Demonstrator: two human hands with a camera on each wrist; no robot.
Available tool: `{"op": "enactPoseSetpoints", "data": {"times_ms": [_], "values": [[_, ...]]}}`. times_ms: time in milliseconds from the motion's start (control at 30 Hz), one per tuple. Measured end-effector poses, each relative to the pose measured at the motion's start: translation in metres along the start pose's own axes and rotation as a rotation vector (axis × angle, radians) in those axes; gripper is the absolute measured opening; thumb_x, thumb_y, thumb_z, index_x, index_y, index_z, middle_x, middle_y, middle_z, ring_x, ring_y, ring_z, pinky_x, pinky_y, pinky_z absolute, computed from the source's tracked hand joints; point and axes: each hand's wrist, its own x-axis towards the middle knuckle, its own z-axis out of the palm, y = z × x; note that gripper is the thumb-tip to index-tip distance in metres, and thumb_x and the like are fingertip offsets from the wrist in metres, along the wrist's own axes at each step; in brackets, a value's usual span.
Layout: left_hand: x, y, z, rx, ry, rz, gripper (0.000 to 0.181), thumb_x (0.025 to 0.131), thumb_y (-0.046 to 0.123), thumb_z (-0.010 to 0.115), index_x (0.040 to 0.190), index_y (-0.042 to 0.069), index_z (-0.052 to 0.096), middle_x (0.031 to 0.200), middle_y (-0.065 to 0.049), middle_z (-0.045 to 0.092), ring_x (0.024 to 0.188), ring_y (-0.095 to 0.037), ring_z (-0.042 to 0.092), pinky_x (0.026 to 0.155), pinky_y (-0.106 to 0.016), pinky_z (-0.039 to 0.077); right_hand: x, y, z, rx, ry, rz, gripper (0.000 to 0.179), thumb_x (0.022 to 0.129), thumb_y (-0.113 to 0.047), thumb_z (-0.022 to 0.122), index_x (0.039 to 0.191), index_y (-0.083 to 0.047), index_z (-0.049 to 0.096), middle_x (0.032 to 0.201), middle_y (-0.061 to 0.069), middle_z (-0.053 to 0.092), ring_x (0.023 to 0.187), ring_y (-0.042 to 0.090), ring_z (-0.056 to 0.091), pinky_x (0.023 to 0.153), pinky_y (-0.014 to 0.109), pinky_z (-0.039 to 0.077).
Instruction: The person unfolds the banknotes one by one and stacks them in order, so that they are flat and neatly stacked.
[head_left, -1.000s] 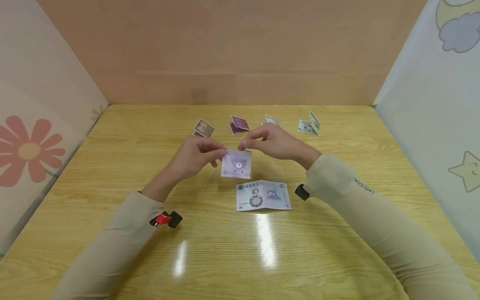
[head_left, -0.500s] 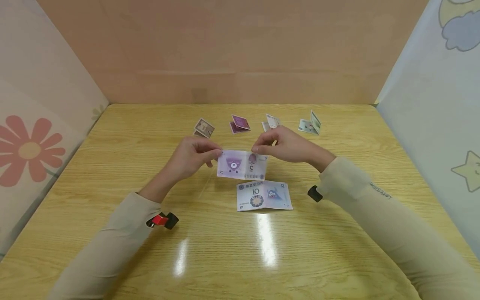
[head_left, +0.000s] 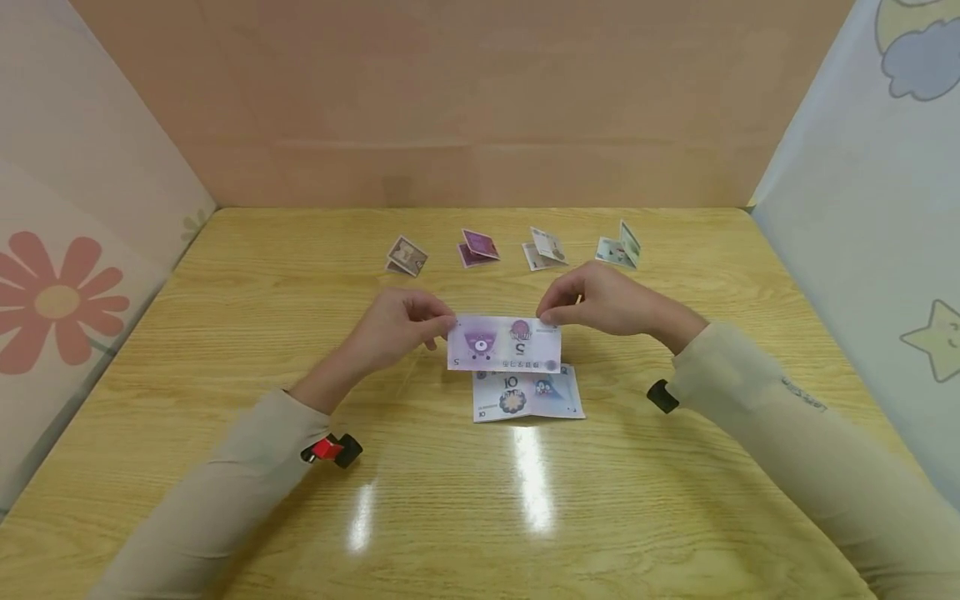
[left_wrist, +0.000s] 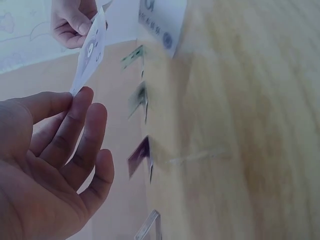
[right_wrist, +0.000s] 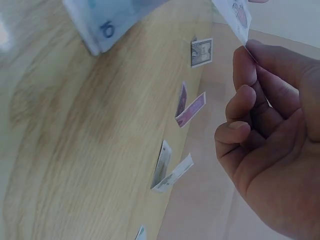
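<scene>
Purple 5 note (head_left: 504,343) now unfolded flat, hands drawn apart since the earlier frame.
Head view, centre: left hand (head_left: 397,327) and right hand (head_left: 600,302) pinch its top corners above the 10 note (head_left: 527,393). Left wrist view: light fingertip (left_wrist: 82,95) pinch; note may slip. Right wrist view: pinch at the very edge.

Purple note (head_left: 504,342): thin printed paper, matt, flexing a little between the fingertips.
Blue note (head_left: 528,393): printed paper, matt, one crease showing.
Folded notes (head_left: 480,247): stiff creased paper, standing half open.
Table (head_left: 247,333): light wood grain, smooth, glossy; bright lamp glare near the front edge.
Sleeves (head_left: 780,467): beige knit cloth, soft, matt.
Back wall (head_left: 480,108): plain tan board, matt.
Side panels (head_left: 862,183): smooth printed sheet, faint sheen.
</scene>
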Motion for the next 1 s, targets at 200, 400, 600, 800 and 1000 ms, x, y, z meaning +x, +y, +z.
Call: {"op": "enactPoseSetpoints", "data": {"times_ms": [200,400,600,800,1000], "values": [[-0.001,-0.001,0.014,0.008,-0.088,-0.037,0.01,0.097,0.015,0.07,0.097,0.008,0.076,0.087,-0.005,0.072,0.077,-0.03,0.067,0.07,-0.043,0.057,-0.012,0.006,0.004,0.006,-0.051,0.028,0.011,0.099,-0.018,0.067,0.103,-0.013,0.076,0.098,-0.001,0.072,0.088,0.022,0.061,0.079,0.038,0.05],[-0.004,-0.002,0.02,0.056,-0.167,-0.015,0.012,0.098,0.015,0.067,0.096,0.008,0.077,0.084,-0.005,0.073,0.076,-0.025,0.067,0.065,-0.036,0.054,-0.019,0.015,0.011,0.036,-0.077,-0.012,0.01,0.099,-0.016,0.067,0.102,-0.013,0.076,0.097,-0.001,0.072,0.088,0.023,0.061,0.079,0.036,0.051],[-0.004,-0.005,0.022,0.107,-0.227,0.019,0.012,0.096,0.013,0.068,0.091,0.007,0.077,0.08,-0.006,0.072,0.072,-0.019,0.063,0.063,-0.03,0.051,-0.02,0.022,0.025,0.061,-0.108,-0.03,0.009,0.097,-0.01,0.067,0.1,-0.013,0.076,0.094,-0.002,0.07,0.085,0.02,0.06,0.078,0.033,0.05],[0.0,-0.01,0.028,0.201,-0.271,-0.001,0.013,0.095,0.013,0.068,0.085,0.01,0.076,0.072,-0.002,0.068,0.059,-0.013,0.057,0.054,-0.027,0.045,-0.022,0.024,0.04,-0.022,-0.098,-0.026,0.011,0.096,-0.005,0.067,0.098,-0.014,0.073,0.09,-0.004,0.068,0.083,0.017,0.057,0.076,0.033,0.05],[0.004,-0.014,0.033,0.311,-0.268,0.011,0.014,0.094,0.015,0.069,0.082,0.015,0.076,0.071,0.002,0.066,0.062,-0.013,0.057,0.059,-0.029,0.049,-0.023,0.025,0.052,-0.096,-0.057,-0.032,0.014,0.094,-0.001,0.067,0.095,-0.015,0.072,0.086,-0.005,0.064,0.08,0.016,0.055,0.075,0.034,0.049]]}}
